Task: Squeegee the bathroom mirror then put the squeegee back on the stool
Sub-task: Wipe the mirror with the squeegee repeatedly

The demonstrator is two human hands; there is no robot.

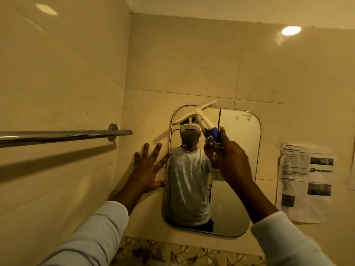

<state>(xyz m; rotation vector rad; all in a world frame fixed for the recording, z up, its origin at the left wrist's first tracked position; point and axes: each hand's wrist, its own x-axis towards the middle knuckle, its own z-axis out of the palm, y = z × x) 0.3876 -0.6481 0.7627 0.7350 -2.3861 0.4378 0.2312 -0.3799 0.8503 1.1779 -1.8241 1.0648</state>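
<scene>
A: What lies nearest the lens?

B: The left sleeve point(92, 233) and the right sleeve point(284, 239), both pale, are raised toward the tiled wall point(192, 64).

A: And from the largest down?

B: The rounded mirror point(236, 169) is fixed to that wall. A towel rail point(63, 135) is mounted on the adjoining wall, and a printed notice point(305, 181) is taped beyond the mirror's far side. The squeegee point(196, 112) is laid tilted across the mirror's top corner nearest the rail, with one blade tip carried past the top edge onto tile. Its blue handle is clasped by the right hand point(230, 156), fingers curled round it. The left hand point(148, 169) is spread flat on the tile just beside the mirror's edge, fingers straight, nothing held.

A: How far along is the job judged to be?

B: Early, it is judged — the blade is set at the top, so the glass below appears left to be drawn over. The stool is not in view, and the return to it is not yet made.

A: What room is there for the stroke?

B: Downward the glass is open to its bottom edge, above a leaf-patterned border point(172, 252). The rail-side edge is crowded by the braced hand — fingertips could be caught there. The notice is kept apart from the other edge.
</scene>
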